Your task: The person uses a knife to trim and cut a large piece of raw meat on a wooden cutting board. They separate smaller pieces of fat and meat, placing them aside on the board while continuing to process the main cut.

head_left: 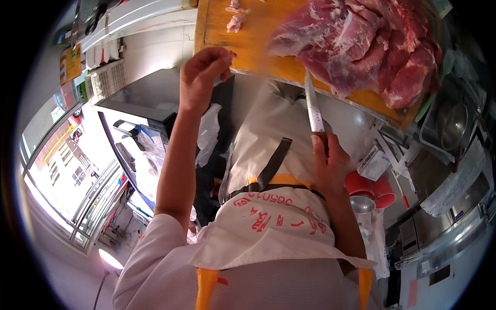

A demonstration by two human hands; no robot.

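Note:
In my right hand (331, 161) is the dark handle of a knife (313, 106), fingers closed round it. Its long, narrow blade points away from me, the tip next to the near edge of a large piece of raw meat (356, 49). That meat, red with whitish fat and membrane, lies on the right part of a wooden cutting board (258, 39). My left hand (205, 77) hangs by the board's near left corner with its fingers curled and pinched together. Whatever sits between those fingertips is too small to make out.
Small pale scraps (235, 20) lie on the board's far left. Below left of it stands a dark-topped cabinet (150, 93). On the right are a metal bowl (454, 126) in a tray and red containers (369, 188). A white apron (279, 217) covers my front.

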